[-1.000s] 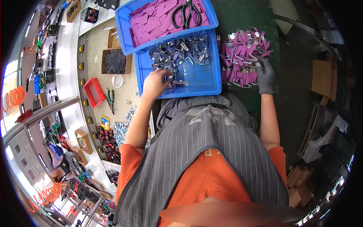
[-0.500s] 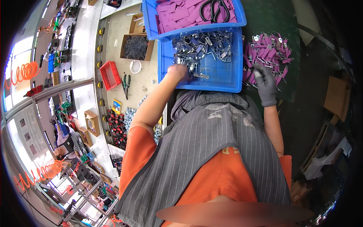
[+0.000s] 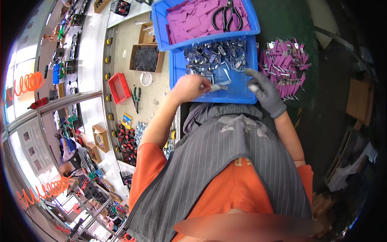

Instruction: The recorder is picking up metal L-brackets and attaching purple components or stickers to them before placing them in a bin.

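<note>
My bare left hand (image 3: pixel 190 88) is over the near part of a blue bin (image 3: pixel 238 97), its fingers closed on a small metal bracket (image 3: pixel 219 87) that is smeared by motion. Heaped in the far part of that bin are shiny metal brackets (image 3: pixel 201 54). At the bin's right rim my right hand (image 3: pixel 268 97), in a grey glove, has its forefinger and thumb apart with nothing visible between them. To the right of it lies a pile of brackets with pink-purple strips (image 3: pixel 284 66).
Beyond the brackets, another blue bin (image 3: pixel 160 28) holds pink-purple strips (image 3: pixel 189 24) and black-handled scissors (image 3: pixel 227 18). On the bench at left are a red tray (image 3: pixel 119 88), green-handled pliers (image 3: pixel 136 99), a white ring-shaped item (image 3: pixel 146 78) and a cardboard box (image 3: pixel 146 58) of dark coils.
My left hand has come back toward me and right, now with a bracket. My right hand has moved left from the pink-purple pile to the bin's rim. The view has shifted slightly.
</note>
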The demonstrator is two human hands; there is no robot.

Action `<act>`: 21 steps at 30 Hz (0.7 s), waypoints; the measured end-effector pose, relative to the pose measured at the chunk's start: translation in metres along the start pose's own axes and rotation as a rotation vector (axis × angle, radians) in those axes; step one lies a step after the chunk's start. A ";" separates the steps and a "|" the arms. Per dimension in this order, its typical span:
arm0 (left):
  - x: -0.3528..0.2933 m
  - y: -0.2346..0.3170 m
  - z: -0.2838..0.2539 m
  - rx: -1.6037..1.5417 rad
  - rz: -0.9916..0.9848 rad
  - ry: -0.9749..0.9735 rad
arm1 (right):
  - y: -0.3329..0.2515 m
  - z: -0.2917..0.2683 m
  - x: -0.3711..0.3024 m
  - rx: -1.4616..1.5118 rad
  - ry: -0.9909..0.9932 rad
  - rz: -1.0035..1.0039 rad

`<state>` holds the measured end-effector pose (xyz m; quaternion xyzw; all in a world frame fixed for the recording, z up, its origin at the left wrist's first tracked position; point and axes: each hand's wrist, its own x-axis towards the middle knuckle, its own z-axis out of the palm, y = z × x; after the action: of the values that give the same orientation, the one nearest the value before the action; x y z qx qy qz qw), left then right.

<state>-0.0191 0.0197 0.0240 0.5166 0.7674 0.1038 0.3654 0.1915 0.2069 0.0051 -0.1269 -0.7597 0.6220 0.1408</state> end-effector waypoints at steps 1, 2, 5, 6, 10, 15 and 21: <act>0.001 0.000 0.004 -0.039 0.126 0.003 | -0.006 0.002 0.007 0.069 -0.104 0.006; 0.004 0.003 0.006 -0.077 0.233 -0.001 | -0.005 0.002 0.011 0.064 -0.107 -0.012; 0.002 0.017 -0.003 -0.062 0.252 -0.147 | -0.017 0.001 0.018 0.293 -0.409 0.148; 0.001 0.019 -0.006 -0.055 0.249 -0.126 | -0.016 0.000 0.017 0.332 -0.424 0.212; 0.003 0.014 -0.024 -0.121 0.250 0.197 | 0.001 -0.001 0.008 0.313 -0.360 0.385; 0.030 0.002 -0.080 -0.016 -0.006 0.638 | 0.009 0.004 0.006 0.383 -0.261 0.435; 0.077 -0.039 -0.110 0.187 -0.066 0.636 | 0.012 0.006 0.011 0.394 -0.198 0.440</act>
<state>-0.1356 0.0931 0.0469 0.4645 0.8655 0.1771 0.0618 0.1793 0.2081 -0.0071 -0.1975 -0.5887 0.7823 -0.0502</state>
